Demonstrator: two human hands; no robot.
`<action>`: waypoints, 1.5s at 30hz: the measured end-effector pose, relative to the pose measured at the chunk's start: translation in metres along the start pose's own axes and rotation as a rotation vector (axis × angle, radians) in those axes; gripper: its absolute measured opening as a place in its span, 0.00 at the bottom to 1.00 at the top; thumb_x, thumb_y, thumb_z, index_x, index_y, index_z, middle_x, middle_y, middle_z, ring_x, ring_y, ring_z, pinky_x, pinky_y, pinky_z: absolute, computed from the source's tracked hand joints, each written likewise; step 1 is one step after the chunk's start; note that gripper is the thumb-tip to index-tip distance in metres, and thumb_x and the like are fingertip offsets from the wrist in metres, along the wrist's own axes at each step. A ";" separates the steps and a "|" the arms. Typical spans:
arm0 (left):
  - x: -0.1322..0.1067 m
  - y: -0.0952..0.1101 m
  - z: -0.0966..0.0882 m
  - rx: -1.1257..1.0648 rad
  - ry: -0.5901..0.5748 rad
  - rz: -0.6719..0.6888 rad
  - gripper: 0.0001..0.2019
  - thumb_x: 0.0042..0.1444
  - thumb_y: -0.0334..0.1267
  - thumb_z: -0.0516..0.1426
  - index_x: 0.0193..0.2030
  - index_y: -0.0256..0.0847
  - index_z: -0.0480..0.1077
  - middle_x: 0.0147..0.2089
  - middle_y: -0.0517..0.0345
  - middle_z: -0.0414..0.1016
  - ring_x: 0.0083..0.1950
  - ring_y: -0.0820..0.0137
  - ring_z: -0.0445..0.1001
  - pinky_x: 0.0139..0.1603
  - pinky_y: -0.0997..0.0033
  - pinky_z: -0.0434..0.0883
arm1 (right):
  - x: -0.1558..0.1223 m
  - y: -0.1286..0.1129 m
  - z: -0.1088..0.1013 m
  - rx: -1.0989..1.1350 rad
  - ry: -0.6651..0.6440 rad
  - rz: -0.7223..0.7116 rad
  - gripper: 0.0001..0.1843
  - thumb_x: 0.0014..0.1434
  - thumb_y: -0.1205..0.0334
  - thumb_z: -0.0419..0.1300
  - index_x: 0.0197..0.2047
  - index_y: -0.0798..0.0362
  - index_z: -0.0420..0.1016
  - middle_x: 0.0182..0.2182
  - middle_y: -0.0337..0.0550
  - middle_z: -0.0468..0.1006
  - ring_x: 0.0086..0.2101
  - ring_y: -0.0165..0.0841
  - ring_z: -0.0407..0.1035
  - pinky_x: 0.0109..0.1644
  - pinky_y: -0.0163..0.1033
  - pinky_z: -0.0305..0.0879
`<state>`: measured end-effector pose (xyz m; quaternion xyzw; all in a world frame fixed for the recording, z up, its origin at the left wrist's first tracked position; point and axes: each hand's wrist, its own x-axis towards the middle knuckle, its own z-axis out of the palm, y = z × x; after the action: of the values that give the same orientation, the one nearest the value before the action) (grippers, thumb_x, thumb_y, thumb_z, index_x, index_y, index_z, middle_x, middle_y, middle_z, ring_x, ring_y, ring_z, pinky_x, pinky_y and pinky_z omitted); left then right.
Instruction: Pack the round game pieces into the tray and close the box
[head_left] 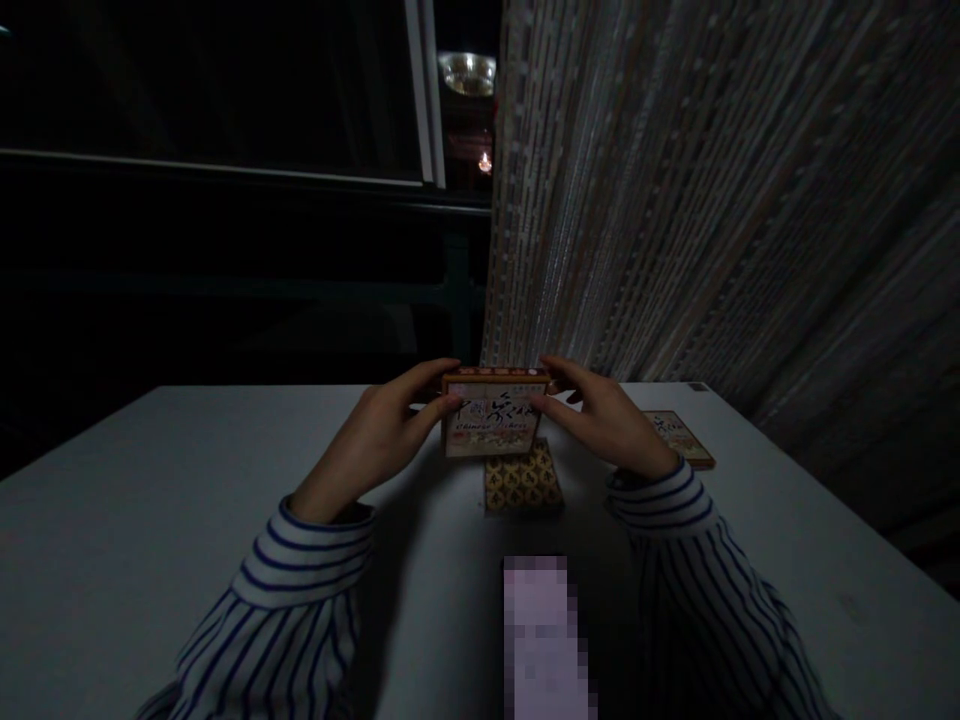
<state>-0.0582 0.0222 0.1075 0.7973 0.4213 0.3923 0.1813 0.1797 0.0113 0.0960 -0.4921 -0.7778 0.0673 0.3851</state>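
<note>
Between both hands, a Chinese chess box (495,440) is held up at a tilt, its printed face toward me. My left hand (382,430) grips its left side, thumb on the front and fingers at the top edge. On the right side, my right hand (600,410) holds it in the same way. Just below and partly behind the box lies a tray of round chess pieces (523,485) set in rows on the table. The back of the box is hidden from view.
A white table (247,470) spans the front. To the right of my right hand lies a flat printed box or lid (684,440) with similar lettering. A blurred-out phone-like rectangle (546,640) is at the near edge. A string curtain (600,190) hangs behind, beside a dark window (210,90).
</note>
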 end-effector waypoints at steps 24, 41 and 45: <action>0.001 -0.006 0.006 -0.332 0.025 -0.127 0.31 0.51 0.44 0.54 0.60 0.39 0.50 0.50 0.48 0.71 0.48 0.64 0.71 0.48 0.58 0.69 | -0.004 0.002 0.004 0.467 -0.079 0.123 0.20 0.55 0.59 0.55 0.51 0.53 0.65 0.41 0.45 0.76 0.41 0.33 0.70 0.48 0.45 0.65; 0.006 -0.003 0.020 -0.581 -0.081 -0.285 0.26 0.48 0.42 0.57 0.54 0.35 0.60 0.40 0.50 0.76 0.41 0.65 0.74 0.44 0.59 0.72 | -0.003 0.016 0.002 0.517 0.066 0.231 0.25 0.54 0.54 0.55 0.53 0.57 0.63 0.31 0.43 0.76 0.31 0.31 0.69 0.36 0.39 0.68; 0.008 -0.006 0.015 -0.527 0.027 -0.324 0.26 0.47 0.42 0.58 0.53 0.35 0.62 0.39 0.51 0.76 0.38 0.66 0.74 0.40 0.62 0.73 | -0.007 0.018 0.004 0.530 0.059 0.176 0.32 0.52 0.56 0.57 0.58 0.53 0.55 0.42 0.47 0.73 0.37 0.31 0.69 0.41 0.40 0.67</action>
<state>-0.0472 0.0327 0.0976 0.6399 0.4291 0.4645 0.4366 0.1912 0.0154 0.0806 -0.4416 -0.6757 0.2872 0.5157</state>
